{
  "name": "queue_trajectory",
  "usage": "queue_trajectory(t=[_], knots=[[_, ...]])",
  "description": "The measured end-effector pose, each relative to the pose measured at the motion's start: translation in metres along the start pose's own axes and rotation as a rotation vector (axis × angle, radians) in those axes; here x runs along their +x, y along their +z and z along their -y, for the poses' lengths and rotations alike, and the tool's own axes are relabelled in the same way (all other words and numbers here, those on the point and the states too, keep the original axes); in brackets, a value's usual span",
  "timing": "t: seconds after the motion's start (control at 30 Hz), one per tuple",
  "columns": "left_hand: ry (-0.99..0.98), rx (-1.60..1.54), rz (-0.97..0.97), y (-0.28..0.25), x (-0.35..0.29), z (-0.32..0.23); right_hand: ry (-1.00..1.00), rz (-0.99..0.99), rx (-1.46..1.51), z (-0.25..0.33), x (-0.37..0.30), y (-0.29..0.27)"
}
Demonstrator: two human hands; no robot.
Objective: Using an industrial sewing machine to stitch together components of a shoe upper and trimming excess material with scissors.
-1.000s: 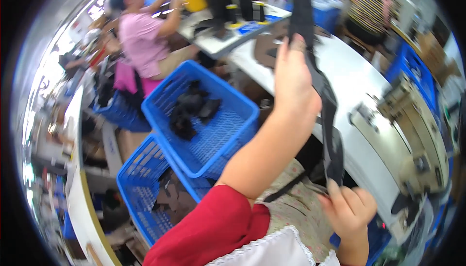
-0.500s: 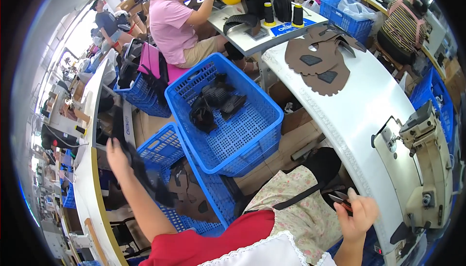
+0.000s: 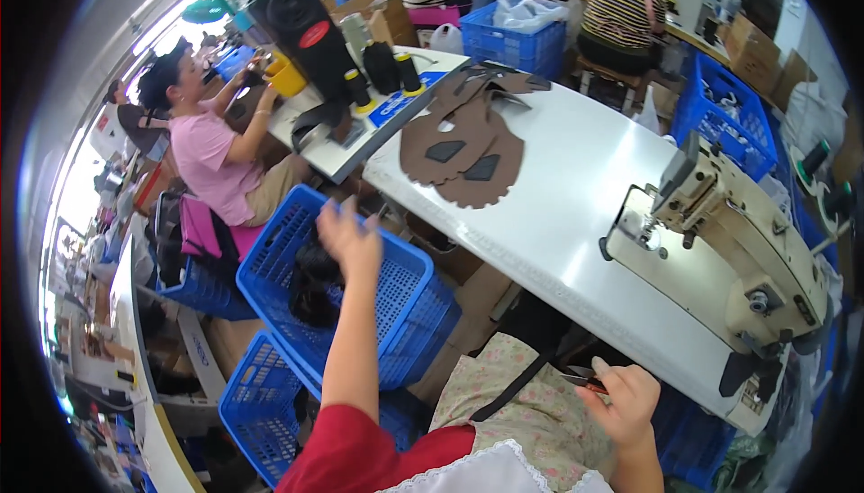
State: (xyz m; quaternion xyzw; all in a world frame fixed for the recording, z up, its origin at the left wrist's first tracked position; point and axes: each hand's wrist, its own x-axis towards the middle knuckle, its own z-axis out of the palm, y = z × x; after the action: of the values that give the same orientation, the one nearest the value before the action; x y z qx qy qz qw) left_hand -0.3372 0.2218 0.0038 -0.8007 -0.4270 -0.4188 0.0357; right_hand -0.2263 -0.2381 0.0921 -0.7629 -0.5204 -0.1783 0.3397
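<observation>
My left hand (image 3: 349, 239) is raised over the blue plastic basket (image 3: 430, 317), its fingers spread and slightly blurred, with nothing visible in it. Inside that basket are black pieces (image 3: 312, 299), partly covered by my hand and forearm. Close to my lap, my right hand (image 3: 623, 396) is closed around small thread snips (image 3: 589, 383) with an orange-red handle; their blades point left. Brown cut pieces (image 3: 490, 137) with dark patches and scalloped edges lie overlapping on the white table (image 3: 576, 187), beyond both hands.
A second blue basket (image 3: 261, 407) stands lower at the left. The sewing machine (image 3: 742, 250) sits on the table's right side. A co-worker in a pink shirt (image 3: 211, 164) works at the far left, beside black thread cones (image 3: 357, 88). Another person in stripes (image 3: 625, 11) sits at the back.
My left hand has swung from the lower left basket up and right, and the dark strips it held are gone from it. The view has turned right. My right hand still holds the snips.
</observation>
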Motion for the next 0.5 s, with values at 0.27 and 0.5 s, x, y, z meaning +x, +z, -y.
queue_trajectory(t=[0.27, 0.5], knots=[[0.127, -0.033, 0.648, 0.155, 0.116, -0.159, 0.171, -0.018, -0.086, -0.006, -0.026, -0.016], [0.019, -0.125, 0.710, 0.174, 0.151, -0.159, 0.488, -0.033, -0.127, -0.014, -0.074, -0.040]])
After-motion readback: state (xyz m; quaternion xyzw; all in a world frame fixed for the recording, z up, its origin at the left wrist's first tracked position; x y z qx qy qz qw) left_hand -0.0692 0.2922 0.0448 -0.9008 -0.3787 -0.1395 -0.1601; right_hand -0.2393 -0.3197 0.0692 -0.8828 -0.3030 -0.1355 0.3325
